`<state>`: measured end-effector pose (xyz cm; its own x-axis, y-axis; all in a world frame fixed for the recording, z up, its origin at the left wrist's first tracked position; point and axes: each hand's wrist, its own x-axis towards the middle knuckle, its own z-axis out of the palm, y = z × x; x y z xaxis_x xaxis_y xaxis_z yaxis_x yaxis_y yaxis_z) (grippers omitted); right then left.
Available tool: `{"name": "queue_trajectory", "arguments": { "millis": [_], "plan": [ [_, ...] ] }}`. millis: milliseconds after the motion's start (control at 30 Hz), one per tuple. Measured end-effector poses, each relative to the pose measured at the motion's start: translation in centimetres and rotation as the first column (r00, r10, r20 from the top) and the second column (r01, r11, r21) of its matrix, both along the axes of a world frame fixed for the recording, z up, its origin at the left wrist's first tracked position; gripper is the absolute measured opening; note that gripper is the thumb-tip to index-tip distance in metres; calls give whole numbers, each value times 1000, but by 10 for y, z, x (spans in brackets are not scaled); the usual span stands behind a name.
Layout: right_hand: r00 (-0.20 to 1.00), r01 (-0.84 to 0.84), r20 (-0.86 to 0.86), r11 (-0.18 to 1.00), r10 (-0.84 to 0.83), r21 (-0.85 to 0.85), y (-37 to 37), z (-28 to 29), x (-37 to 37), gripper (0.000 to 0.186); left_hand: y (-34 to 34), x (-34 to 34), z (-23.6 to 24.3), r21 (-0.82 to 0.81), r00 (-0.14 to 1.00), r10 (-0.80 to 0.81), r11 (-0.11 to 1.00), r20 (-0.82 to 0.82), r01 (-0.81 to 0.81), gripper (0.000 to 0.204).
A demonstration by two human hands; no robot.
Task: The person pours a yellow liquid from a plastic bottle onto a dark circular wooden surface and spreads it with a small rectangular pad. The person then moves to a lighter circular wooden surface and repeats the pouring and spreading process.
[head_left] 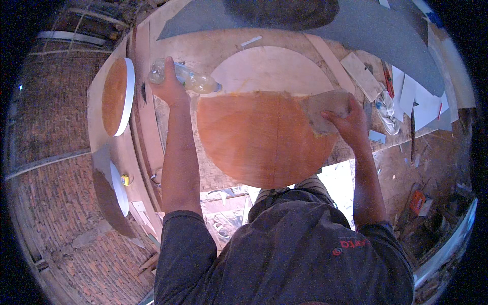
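A round board [259, 142] lies in front of me, its near half orange and glossy, its far half pale. My left hand [170, 91] is closed around a clear plastic bottle [199, 83], held on its side over the board's left edge. The bottle's narrow end points right, and pale yellowish liquid shows inside. My right hand [352, 124] grips a flat grey-brown piece [317, 107], thumb on top, against the right side of the orange half. Whether this piece is a stiff spreader or a sheet, I cannot tell.
A white-edged round panel [117, 96] stands at the left, with a yellow tape measure [125, 179] nearer me. Large grey sheets [376, 43] cover the far side. A crumpled white cloth [389, 114] and white offcuts [406, 91] lie at the right. Debris litters the floor.
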<state>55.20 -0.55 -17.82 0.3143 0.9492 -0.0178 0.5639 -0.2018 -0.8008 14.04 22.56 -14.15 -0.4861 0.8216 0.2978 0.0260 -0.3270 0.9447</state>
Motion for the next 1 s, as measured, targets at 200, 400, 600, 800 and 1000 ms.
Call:
{"name": "queue_trajectory", "arguments": {
  "millis": [200,400,600,800,1000],
  "plan": [
    [999,-23,39,999,24,-26,5,-4,1,58,-5,5,-15,1,987,140,990,-73,-141,60],
    [996,-16,-90,998,10,-63,9,14,-8,58,-1,-7,-14,11,995,94,995,-14,-94,61],
    [999,-35,30,998,37,-61,14,3,-5,57,8,-27,-20,14,991,113,993,67,-115,55],
    [998,-39,53,997,42,-63,24,-4,-8,58,15,-46,-21,31,989,41,998,143,-46,51],
    [995,-62,74,998,63,-5,32,1,-18,61,8,-43,-8,-7,985,9,1000,173,-8,48]
  ]
}}
